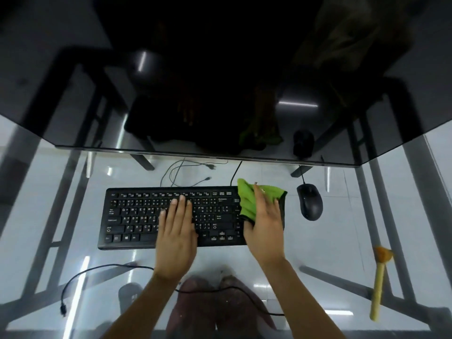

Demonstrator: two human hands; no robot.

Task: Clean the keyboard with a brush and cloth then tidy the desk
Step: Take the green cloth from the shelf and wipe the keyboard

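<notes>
A glass desk point(330, 231) on a grey metal frame carries a black keyboard point(137, 216), a black mouse point(310, 201) right of it, a yellow-handled brush point(378, 285) near the right edge (bristles pointing away), and loose black cables point(80, 277)

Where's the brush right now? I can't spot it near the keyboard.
In the head view the brush lies untouched on the glass desk at the far right, nearer the person than the mouse and well right of the keyboard.
</notes>
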